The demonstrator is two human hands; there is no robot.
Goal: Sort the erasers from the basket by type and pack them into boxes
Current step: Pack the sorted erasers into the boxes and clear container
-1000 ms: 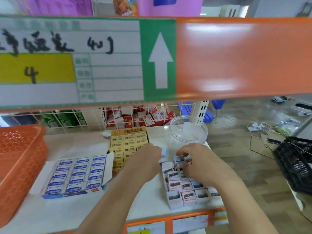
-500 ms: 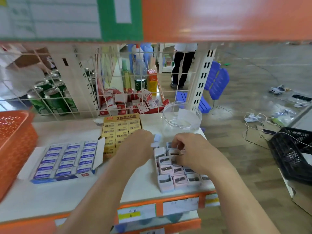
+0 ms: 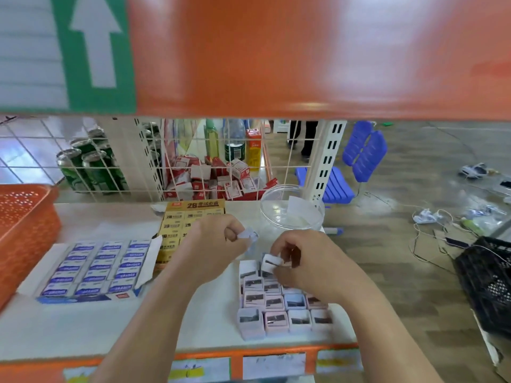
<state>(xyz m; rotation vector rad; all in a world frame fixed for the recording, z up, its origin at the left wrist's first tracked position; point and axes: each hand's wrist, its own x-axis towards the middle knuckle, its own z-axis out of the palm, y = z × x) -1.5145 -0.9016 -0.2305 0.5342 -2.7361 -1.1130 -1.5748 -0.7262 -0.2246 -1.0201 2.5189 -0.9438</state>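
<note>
Left hand: the left hand (image 3: 215,244) is curled, its fingertips pinching a pale blue eraser (image 3: 247,235) held up off the shelf, just in front of the yellow box.
Right hand: the right hand (image 3: 307,265) is curled too, thumb and fingers pinching a white-topped eraser (image 3: 270,262) at the far edge of the pastel block, touching or just above it; which one cannot be told.
Gap between hands: small, and the two held erasers do not touch.
Pastel block: rows of pink, lilac and pale blue erasers (image 3: 276,305) stand packed side by side on the shelf board (image 3: 83,333), near its front right corner. Each shows a dark window on top. No box wall around them can be made out.
Blue box: an open flat box of blue-labelled erasers (image 3: 94,269) lies at the left, filled in neat rows, flaps open.
Yellow box: an open box of 2B erasers (image 3: 179,225) sits behind the left hand, partly hidden by it.
Basket: an orange perforated basket (image 3: 25,225) stands at the far left edge, its inside out of sight.
Clear tub: a round transparent tub (image 3: 279,225) stands behind the hands, a white slip inside.
Behind the wire mesh: green cans (image 3: 88,167) and a heap of red-and-white packets (image 3: 215,178).
Overhead: an orange shelf beam (image 3: 304,56) with a green arrow sign (image 3: 94,45).
Floor, right: a black crate (image 3: 486,280).
</note>
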